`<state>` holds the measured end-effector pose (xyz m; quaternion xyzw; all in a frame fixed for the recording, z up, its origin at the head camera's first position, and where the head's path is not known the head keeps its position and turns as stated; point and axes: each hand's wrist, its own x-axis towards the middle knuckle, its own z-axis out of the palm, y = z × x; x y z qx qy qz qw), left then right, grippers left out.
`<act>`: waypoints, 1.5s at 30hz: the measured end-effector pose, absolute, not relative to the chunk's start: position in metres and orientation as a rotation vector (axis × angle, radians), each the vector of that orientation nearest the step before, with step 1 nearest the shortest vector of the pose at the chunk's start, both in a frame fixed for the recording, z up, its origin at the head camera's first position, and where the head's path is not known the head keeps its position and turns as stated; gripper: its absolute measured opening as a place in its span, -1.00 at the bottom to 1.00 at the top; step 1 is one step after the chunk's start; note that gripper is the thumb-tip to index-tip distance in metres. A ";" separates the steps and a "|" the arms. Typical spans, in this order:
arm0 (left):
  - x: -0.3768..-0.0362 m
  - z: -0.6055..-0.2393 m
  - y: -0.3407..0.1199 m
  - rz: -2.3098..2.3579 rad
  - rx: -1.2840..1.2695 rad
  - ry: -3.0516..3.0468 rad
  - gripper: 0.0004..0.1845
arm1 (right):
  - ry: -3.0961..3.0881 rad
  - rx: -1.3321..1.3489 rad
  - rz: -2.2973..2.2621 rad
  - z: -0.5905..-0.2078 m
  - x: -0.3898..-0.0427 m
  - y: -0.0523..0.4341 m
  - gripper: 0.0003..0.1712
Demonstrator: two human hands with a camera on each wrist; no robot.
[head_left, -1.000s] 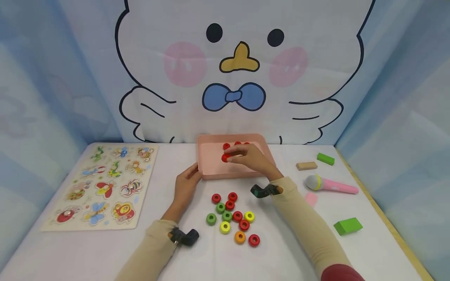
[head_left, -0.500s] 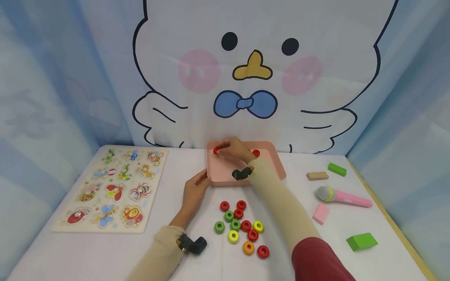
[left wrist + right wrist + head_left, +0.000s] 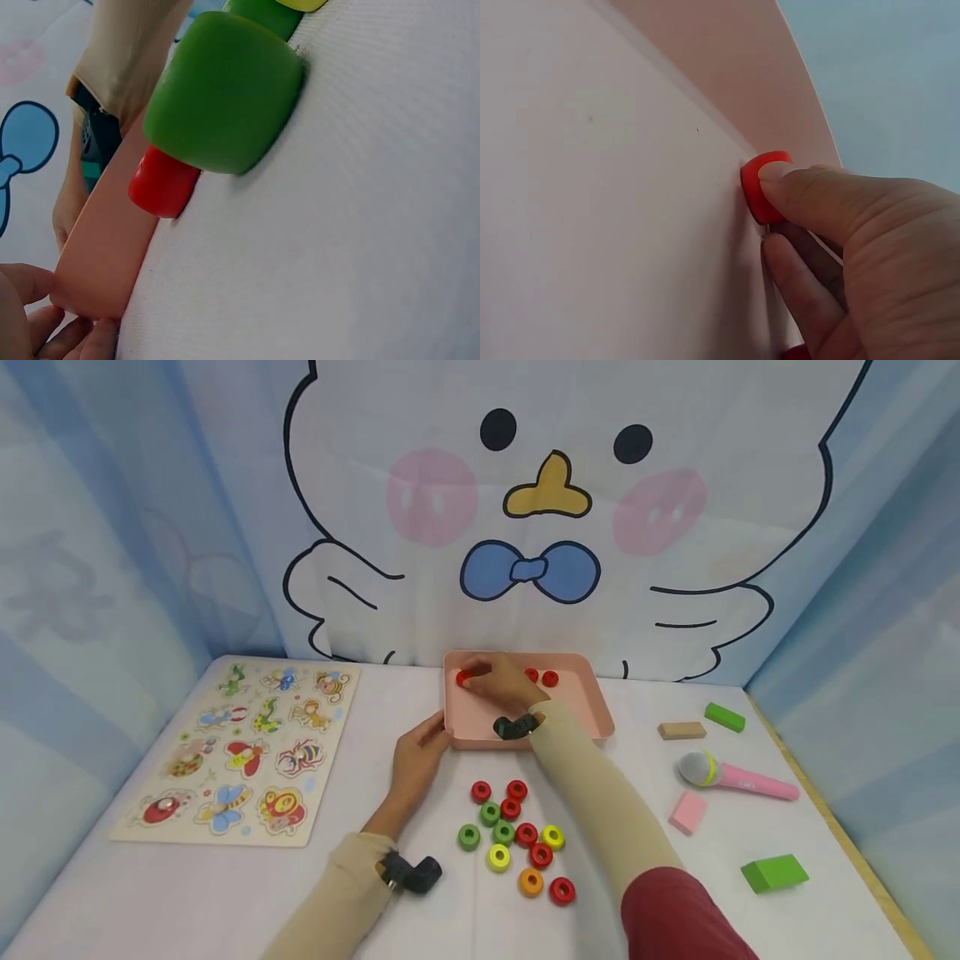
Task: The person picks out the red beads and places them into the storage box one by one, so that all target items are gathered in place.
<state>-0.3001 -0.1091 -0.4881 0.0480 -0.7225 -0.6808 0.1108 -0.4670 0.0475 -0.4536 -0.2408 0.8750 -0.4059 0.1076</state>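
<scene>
My right hand (image 3: 504, 681) reaches into the back left corner of a pink tray (image 3: 525, 743). Between its thumb and fingers it pinches a red ring bead (image 3: 761, 187), which touches the tray floor by the wall in the right wrist view. Two more red beads (image 3: 551, 679) sit in the tray to the right, partly near the hand. My left hand (image 3: 417, 758) holds the tray's front left corner, thumb and fingers against it in the left wrist view. In front of the tray lie several loose beads: red (image 3: 527, 836), green (image 3: 468, 837), yellow (image 3: 498, 857) and one orange (image 3: 531, 882).
On the left lies an insect puzzle board (image 3: 240, 752). To the right are a pink toy microphone (image 3: 738, 777), a wooden block (image 3: 682, 731), a pink block (image 3: 687, 812) and two green blocks (image 3: 775, 873). A curtain with a cartoon bird (image 3: 525, 627) hangs behind the tray.
My right hand has carried the red bead left and back, from the tray's middle to its back left corner. The left hand stays at the tray; the head view has shifted slightly.
</scene>
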 end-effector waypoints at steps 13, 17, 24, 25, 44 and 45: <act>-0.302 -0.480 -0.107 -1.964 0.186 -2.165 -0.54 | 2.587 -0.734 -1.316 -0.422 -0.454 0.063 -0.57; -0.303 -0.481 -0.109 -1.949 0.182 -2.193 -0.53 | 2.545 -0.760 -1.380 -0.415 -0.434 0.079 -0.56; -0.303 -0.482 -0.114 -1.957 0.168 -2.187 -0.52 | 2.416 -0.927 -1.447 -0.416 -0.383 0.106 -0.59; -0.302 -0.481 -0.115 -1.964 0.172 -2.185 -0.52 | 2.391 -0.961 -1.444 -0.418 -0.375 0.110 -0.59; -0.296 -0.481 -0.108 -2.014 0.158 -2.186 -0.51 | 2.353 -0.963 -1.362 -0.479 -0.309 0.152 -0.71; -0.295 -0.482 -0.108 -2.007 0.152 -2.182 -0.52 | 2.362 -0.975 -1.357 -0.479 -0.309 0.153 -0.71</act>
